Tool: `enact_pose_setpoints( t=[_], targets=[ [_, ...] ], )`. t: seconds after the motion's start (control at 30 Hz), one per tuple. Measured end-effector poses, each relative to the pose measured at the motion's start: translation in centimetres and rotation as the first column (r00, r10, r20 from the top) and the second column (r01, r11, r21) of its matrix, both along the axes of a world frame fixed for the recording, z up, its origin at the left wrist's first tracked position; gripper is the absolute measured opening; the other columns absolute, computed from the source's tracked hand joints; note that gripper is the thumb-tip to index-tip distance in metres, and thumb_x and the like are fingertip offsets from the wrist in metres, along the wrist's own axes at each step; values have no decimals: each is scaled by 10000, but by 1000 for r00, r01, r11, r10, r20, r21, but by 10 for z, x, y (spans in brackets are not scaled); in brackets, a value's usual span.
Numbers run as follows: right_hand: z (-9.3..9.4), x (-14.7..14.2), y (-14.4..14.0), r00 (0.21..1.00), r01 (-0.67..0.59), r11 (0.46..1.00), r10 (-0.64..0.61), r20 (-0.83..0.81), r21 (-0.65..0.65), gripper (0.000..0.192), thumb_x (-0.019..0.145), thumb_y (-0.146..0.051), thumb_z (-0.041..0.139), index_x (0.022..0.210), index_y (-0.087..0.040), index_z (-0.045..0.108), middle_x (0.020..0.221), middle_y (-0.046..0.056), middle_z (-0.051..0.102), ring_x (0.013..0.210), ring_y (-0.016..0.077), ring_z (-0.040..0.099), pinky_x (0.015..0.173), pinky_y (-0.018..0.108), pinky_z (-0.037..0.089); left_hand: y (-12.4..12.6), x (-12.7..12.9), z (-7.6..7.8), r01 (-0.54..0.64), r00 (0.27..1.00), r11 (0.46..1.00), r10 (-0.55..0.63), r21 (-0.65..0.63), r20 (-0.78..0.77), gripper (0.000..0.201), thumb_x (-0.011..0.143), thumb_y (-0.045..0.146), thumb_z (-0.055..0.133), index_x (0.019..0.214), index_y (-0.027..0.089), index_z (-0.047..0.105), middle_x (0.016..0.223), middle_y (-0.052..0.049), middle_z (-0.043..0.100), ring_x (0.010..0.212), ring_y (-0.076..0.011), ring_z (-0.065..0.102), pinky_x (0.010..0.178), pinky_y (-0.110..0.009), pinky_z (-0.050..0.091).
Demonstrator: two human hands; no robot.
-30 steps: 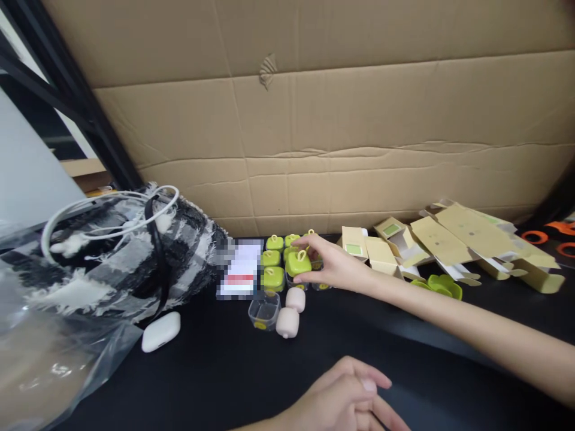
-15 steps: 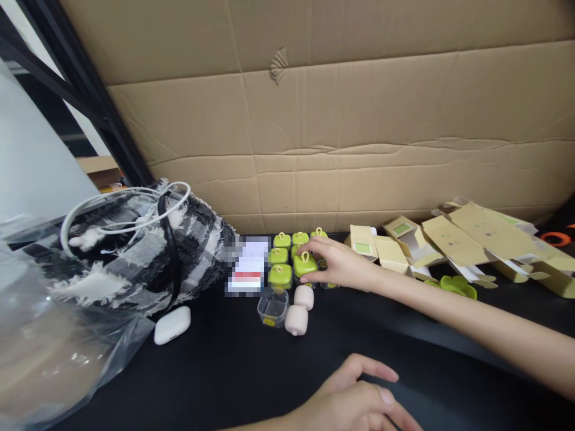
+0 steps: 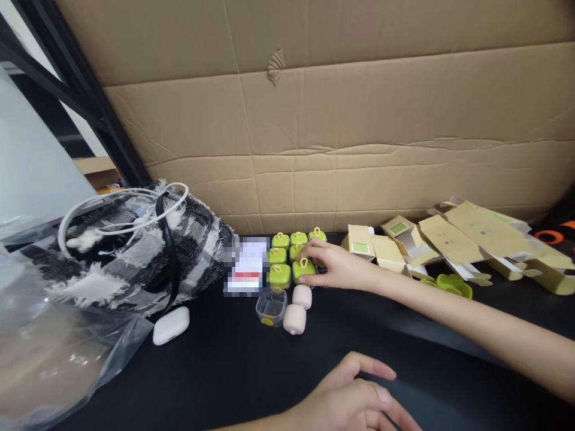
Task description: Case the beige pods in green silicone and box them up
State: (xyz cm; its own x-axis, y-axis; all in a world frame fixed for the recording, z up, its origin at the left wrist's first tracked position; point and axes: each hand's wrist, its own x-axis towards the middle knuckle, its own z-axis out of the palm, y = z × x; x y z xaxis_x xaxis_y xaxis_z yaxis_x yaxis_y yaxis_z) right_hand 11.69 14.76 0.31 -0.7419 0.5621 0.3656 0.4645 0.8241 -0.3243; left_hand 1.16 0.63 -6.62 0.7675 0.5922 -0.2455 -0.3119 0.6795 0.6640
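Note:
My right hand (image 3: 335, 263) reaches in from the right, its thumb and fingers closed around a small clear container with a green lid (image 3: 303, 272) and a pale loop on top. This container stands at the front of a block of several like ones, beside another green-lidded container (image 3: 279, 276). My fingers partly hide the containers behind and to the right. An open clear container (image 3: 272, 308) and two pale pink rounded pieces (image 3: 295, 319) lie just in front. Low in the view, my left hand (image 3: 359, 392) hovers over the black table, fingers apart, holding nothing.
A phone with a blurred screen (image 3: 247, 266) lies left of the containers. Further left are a white earbud case (image 3: 171, 325), a frayed checked bag (image 3: 135, 257) and a plastic bag (image 3: 58, 359). Opened cardboard boxes (image 3: 476, 239) and green flower-shaped pieces (image 3: 453, 285) lie right. Cardboard (image 3: 359, 114) stands behind.
My right hand has lowered the green-lidded container slightly, level with its neighbour in the front row. My left hand has hardly moved.

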Motion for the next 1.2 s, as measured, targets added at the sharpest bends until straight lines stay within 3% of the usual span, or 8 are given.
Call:
enact_pose_setpoints(
  t=[0.27,0.4,0.5,0.67,0.77,0.97,1.07,1.2],
  targets=[
    [-6,-4,1,1000,27,1000,-27,-4,-15,237,902,-354,599,1016,-147,614,1065,60,625,944,202,612,816,408,509,1,0,1,-2,1000,1000,1,-24,-21,446,591,351,730,929,182,493,676,-41,741,528,-111,614,596,-259,315],
    [7,4,-5,1000,19,999,-18,12,-42,308,870,-372,637,1075,-146,602,1078,72,635,991,218,610,858,418,496,2,-3,7,-9,1000,1000,9,-27,-25,417,618,353,720,931,180,505,697,-53,746,543,-113,624,607,-259,328],
    [24,30,-18,998,50,996,-48,27,-80,311,861,-348,638,1110,-165,606,1091,78,654,988,206,621,853,348,501,2,-5,12,-7,999,999,6,-38,-40,395,633,345,716,927,171,516,701,-63,746,537,-108,623,597,-250,327],
    [41,109,-50,976,206,965,-190,106,-162,199,916,-306,519,943,-206,689,918,36,709,830,186,662,768,306,516,2,-5,17,-11,998,998,7,-66,-60,334,684,305,684,943,160,532,711,-68,742,542,-113,627,576,-244,325],
    [33,160,-73,943,313,927,-278,183,-206,185,890,-315,551,887,-236,719,864,26,714,772,190,674,715,304,531,1,-5,20,-23,996,997,16,-76,-85,344,684,320,689,940,159,526,714,-69,737,547,-109,624,583,-241,334],
    [-7,241,-116,824,562,810,-528,205,-170,200,844,-233,596,992,-272,725,907,102,715,720,215,702,635,298,562,0,-4,25,-35,993,995,25,-89,-114,326,690,302,679,938,160,524,711,-71,725,545,-110,613,588,-248,347],
    [-25,263,-129,819,573,780,-542,187,-251,272,778,-258,691,1030,-357,716,852,81,704,583,184,678,500,241,553,-1,-3,26,-41,994,994,31,-103,-102,318,694,300,666,943,163,524,721,-74,724,545,-114,612,585,-251,347],
    [-40,265,-137,807,585,746,-572,143,-316,226,774,-247,685,949,-388,709,765,54,700,594,198,677,533,255,566,-3,-3,26,-46,995,995,36,-94,-97,306,703,292,653,949,159,530,730,-77,724,544,-116,614,586,-253,354]
  ],
)
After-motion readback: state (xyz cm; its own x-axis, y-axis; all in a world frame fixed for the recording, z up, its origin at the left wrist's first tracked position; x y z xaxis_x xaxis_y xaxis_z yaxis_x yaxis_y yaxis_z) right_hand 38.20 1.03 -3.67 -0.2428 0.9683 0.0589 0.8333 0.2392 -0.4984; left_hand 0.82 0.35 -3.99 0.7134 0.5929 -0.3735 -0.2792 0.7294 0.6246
